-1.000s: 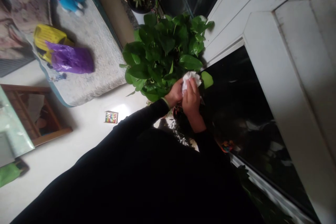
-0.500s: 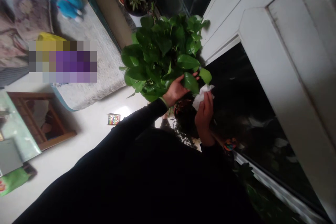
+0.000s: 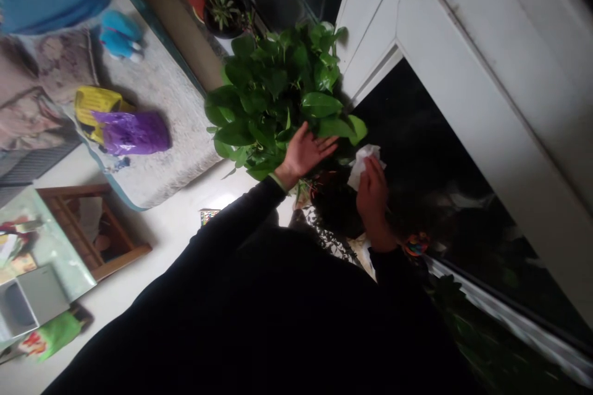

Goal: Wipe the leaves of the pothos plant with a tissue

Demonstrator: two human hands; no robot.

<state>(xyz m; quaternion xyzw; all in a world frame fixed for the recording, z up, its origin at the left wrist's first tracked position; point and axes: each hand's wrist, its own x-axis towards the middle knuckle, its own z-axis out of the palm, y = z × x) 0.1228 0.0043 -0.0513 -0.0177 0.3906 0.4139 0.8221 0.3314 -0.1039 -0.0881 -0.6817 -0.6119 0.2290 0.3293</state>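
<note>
Tissue (image 3: 359, 166): matt ppr. Plant lvs (image 3: 275, 82): glossy, smth. Purple bag (image 3: 135, 133): shiny plstc, crinkly.

Plant (image 3: 275, 83) at upper centre; tissue (image 3: 357, 168) in the right hand (image 3: 373, 199), right of centre; bag (image 3: 138, 133) on couch (image 3: 183, 157), upper left.

You have a couch (image 3: 183, 142) at ten o'clock, a pale-topped table (image 3: 69, 253) between eight and nine, and glare on the white floor (image 3: 169, 228) at eight. Dark glass (image 3: 445, 148) fills your three o'clock; a white frame (image 3: 500, 92) borders it at two.
</note>
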